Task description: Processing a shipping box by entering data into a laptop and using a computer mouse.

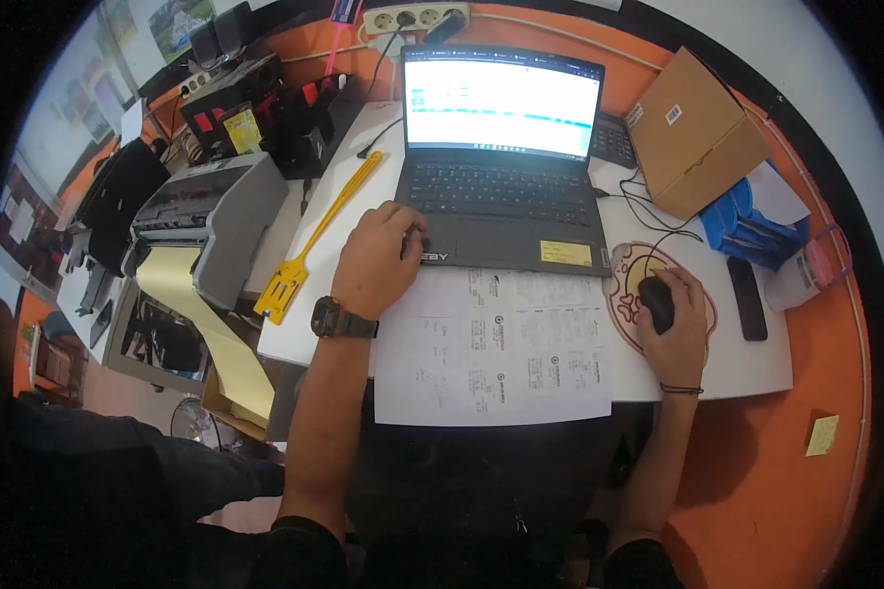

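Observation:
A dark laptop (471, 236) stands unfolded on the white desk, its screen (502, 103) lit with a page of rows. My left hand (381, 245) rests at the laptop's front left corner, fingers bent and slightly apart beside the keyboard (501, 193). A black watch sits on that wrist. My right hand (678, 334) is closed over a black computer mouse (657, 304), on a patterned mouse pad (627, 280). Printed paper sheets (496, 393) lie in front of the laptop, partly beneath it. A yellow sticky note (566, 253) is on the palm rest.
To the left are a yellow plastic fly swatter (329, 211) and a grey printer (201, 216) with yellow paper (206, 314) hanging out. At right stand a cardboard box (697, 133), a blue organizer (746, 226), a black phone (747, 299) and a tumbler (801, 280). Cables trail behind the mouse.

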`<state>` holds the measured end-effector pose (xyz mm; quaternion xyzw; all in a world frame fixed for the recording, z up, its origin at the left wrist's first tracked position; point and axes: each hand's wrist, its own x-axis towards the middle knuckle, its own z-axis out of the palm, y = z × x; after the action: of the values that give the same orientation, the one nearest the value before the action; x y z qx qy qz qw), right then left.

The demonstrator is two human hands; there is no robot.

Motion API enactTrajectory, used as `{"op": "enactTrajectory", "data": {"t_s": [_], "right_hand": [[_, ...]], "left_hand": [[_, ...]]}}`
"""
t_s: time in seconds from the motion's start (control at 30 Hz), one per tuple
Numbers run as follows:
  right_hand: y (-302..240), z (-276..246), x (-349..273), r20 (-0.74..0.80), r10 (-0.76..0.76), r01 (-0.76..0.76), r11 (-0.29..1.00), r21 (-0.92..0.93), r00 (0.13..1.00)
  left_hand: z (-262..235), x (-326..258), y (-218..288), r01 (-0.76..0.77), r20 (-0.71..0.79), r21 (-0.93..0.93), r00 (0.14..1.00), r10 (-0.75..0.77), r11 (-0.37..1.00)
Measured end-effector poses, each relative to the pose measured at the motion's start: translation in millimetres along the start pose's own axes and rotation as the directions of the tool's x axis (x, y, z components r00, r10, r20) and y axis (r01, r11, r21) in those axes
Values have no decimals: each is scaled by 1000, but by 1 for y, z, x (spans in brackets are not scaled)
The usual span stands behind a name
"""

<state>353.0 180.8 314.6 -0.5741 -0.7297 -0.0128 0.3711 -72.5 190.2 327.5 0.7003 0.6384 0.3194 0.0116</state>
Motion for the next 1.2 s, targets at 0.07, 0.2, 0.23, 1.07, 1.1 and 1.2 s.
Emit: {"op": "enactTrajectory", "data": {"t_s": [0.07,0.2,0.23,1.07,1.1,1.2], "right_hand": [[3,-1,0,11,8,-8,1000,-1,1000],[7,2,-2,20,21,-21,1000,17,1000],[8,1,-4,18,19,-19,1000,14,1000],[4,3,-4,15,-51,51,999,-18,999],[5,3,-4,30,-44,45,999,-18,999],[3,-1,4,22,-80,81,997,-13,997]], "left_hand": [[1,0,1,-12,-7,-16,1000,12,1000],[-2,0,3,-4,20,13,1000,3,1000],[-3,-2,5,13,33,46,999,-14,999],[3,-7,-3,-77,27,-93,996,80,993],[-1,-5,-2,-75,53,-86,995,80,993],[-6,0,5,-66,92,-72,993,72,995]]}}
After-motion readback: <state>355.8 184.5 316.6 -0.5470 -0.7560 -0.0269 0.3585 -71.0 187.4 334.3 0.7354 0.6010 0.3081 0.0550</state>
